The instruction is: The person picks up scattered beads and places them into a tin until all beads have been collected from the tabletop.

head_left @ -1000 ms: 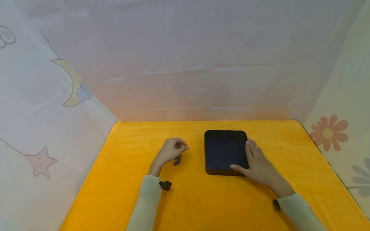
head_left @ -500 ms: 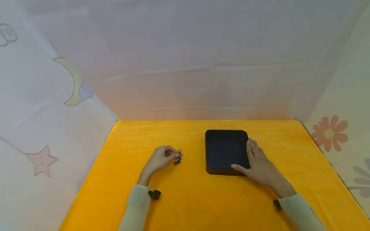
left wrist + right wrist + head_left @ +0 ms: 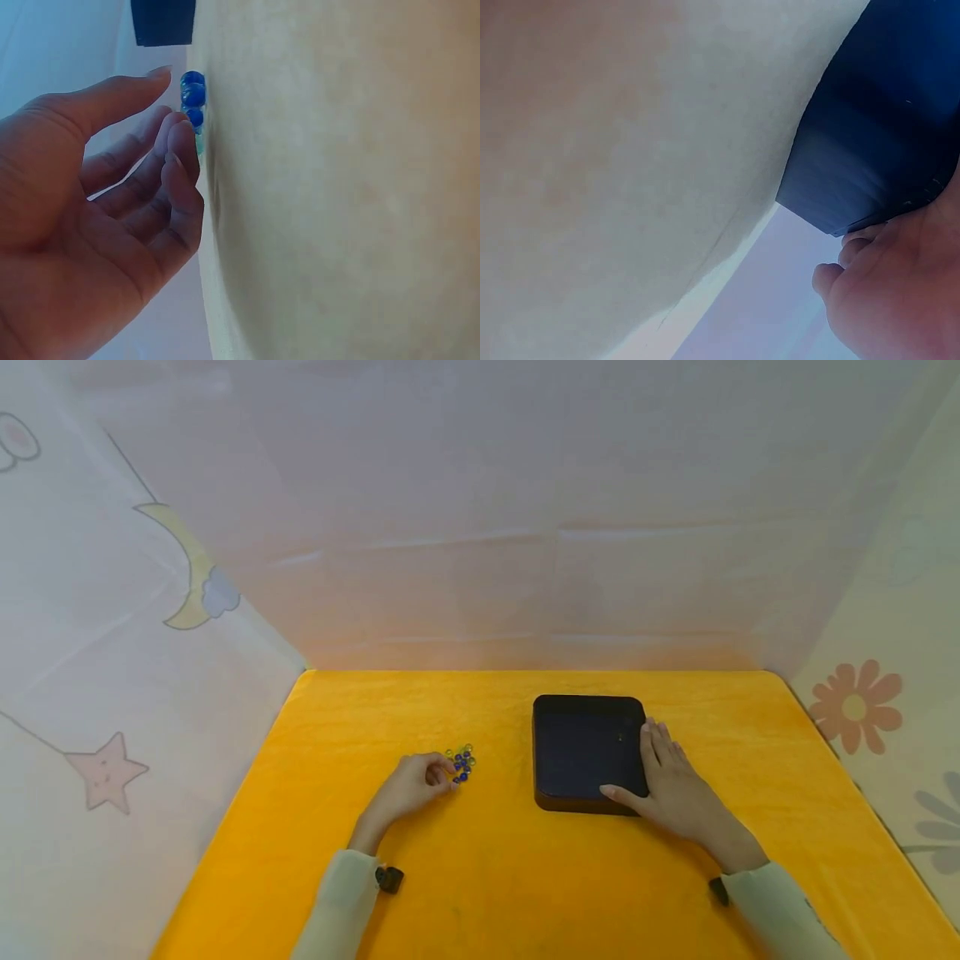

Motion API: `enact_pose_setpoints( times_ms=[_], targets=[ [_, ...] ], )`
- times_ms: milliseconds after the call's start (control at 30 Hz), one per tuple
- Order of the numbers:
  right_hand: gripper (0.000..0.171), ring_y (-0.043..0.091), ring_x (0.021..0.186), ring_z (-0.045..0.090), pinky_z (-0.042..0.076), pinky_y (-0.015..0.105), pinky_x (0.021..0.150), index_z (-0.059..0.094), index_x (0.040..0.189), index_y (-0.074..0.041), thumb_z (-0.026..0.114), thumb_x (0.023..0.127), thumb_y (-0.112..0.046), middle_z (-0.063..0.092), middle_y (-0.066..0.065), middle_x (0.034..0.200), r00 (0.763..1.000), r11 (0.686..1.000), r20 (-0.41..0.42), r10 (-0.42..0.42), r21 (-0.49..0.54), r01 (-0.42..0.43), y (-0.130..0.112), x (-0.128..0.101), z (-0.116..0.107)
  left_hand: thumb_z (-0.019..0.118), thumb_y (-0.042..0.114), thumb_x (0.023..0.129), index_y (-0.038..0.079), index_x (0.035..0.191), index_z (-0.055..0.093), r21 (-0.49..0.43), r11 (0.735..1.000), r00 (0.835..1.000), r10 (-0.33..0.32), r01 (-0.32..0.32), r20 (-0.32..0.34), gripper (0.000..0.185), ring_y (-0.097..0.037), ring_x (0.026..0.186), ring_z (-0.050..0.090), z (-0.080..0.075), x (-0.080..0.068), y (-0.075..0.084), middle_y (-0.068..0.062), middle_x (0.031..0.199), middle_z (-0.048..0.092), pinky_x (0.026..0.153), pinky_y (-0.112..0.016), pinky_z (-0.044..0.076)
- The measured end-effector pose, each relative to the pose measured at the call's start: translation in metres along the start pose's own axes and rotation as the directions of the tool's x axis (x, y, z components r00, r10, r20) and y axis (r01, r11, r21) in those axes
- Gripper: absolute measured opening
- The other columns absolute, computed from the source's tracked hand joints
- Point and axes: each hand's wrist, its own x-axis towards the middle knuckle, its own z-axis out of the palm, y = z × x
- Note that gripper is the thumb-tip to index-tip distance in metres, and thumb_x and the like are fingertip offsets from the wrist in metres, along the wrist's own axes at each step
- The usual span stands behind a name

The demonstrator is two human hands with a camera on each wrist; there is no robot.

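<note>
Beads (image 3: pixel 461 763) just beyond left hand (image 3: pixel 411 787) fingers (image 3: pixel 182 142).

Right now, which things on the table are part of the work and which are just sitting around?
In hand:
- small beads, blue and greenish, at the left hand fingertips
- black box, right hand resting flat on its right edge

Just there:
- yellow cloth covering the table
- printed curtains around it
</note>
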Motion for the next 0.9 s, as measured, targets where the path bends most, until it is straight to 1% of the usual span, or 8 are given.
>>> enact_pose_setpoints(
  times_ms=[200,367,567,733,800,900],
  targets=[
    [0.126,0.047,0.164,-0.007,0.005,0.067,0.130,-0.006,0.166,0.003,0.058,0.094,-0.077,-0.015,0.022,0.175,1.000,1.000,0.003,0.004,0.000,-0.004,-0.0014,-0.0004,-0.0013,0.074,0.017,0.099,0.009,0.113,0.073,0.071,0.997,1.000,0.008,-0.009,0.012,0.016,-0.014,0.077,0.059,0.0019,-0.0012,0.0030,0.000,0.089,0.068,0.070,-0.026,0.051],
    [0.125,0.047,0.164,-0.007,0.006,0.067,0.130,-0.006,0.166,0.003,0.058,0.094,-0.077,-0.011,0.025,0.175,1.000,1.000,-0.001,0.000,0.003,0.000,-0.0024,-0.0005,-0.0017,0.075,0.020,0.099,0.010,0.114,0.073,0.131,0.991,1.000,0.004,-0.006,0.015,0.018,-0.012,0.077,0.059,0.0027,0.0000,0.0054,0.002,0.089,0.068,0.071,-0.026,0.052],
    [0.126,0.046,0.164,-0.008,0.005,0.067,0.130,-0.008,0.166,0.002,0.057,0.093,-0.078,-0.014,0.023,0.175,1.000,1.000,0.006,0.011,-0.009,-0.011,-0.0009,-0.0012,-0.0009,0.074,0.021,0.100,0.011,0.114,0.073,0.175,0.985,0.999,0.003,-0.008,0.032,0.017,-0.010,0.078,0.061,0.0028,0.0036,0.0056,0.001,0.091,0.070,0.071,-0.026,0.053],
    [0.126,0.046,0.164,-0.010,0.003,0.066,0.130,-0.010,0.166,0.001,0.056,0.094,-0.078,-0.014,0.024,0.175,1.000,1.000,0.006,0.007,-0.006,-0.007,0.0004,-0.0008,-0.0002,0.075,0.021,0.099,0.012,0.111,0.073,0.219,0.975,0.999,0.025,-0.034,0.047,0.015,-0.009,0.077,0.061,0.0030,0.0072,0.0028,0.001,0.090,0.070,0.069,-0.025,0.053],
    [0.126,0.046,0.164,-0.010,0.004,0.066,0.130,-0.009,0.166,0.002,0.056,0.094,-0.078,-0.014,0.024,0.175,1.000,1.000,0.005,0.006,-0.004,-0.006,0.0005,-0.0005,0.0001,0.075,0.020,0.099,0.011,0.109,0.073,0.231,0.972,0.998,0.039,-0.050,0.053,0.014,-0.010,0.076,0.061,0.0027,0.0080,0.0024,0.001,0.089,0.070,0.068,-0.026,0.053],
    [0.127,0.046,0.164,-0.009,0.005,0.067,0.130,-0.008,0.166,0.002,0.057,0.093,-0.079,-0.013,0.024,0.175,1.000,1.000,0.004,0.009,-0.004,-0.009,0.0001,-0.0001,0.0000,0.075,0.020,0.099,0.010,0.107,0.074,0.245,0.968,0.997,0.044,-0.059,0.065,0.013,-0.009,0.076,0.061,0.0021,0.0086,0.0030,0.001,0.089,0.071,0.067,-0.026,0.052]
  ],
)
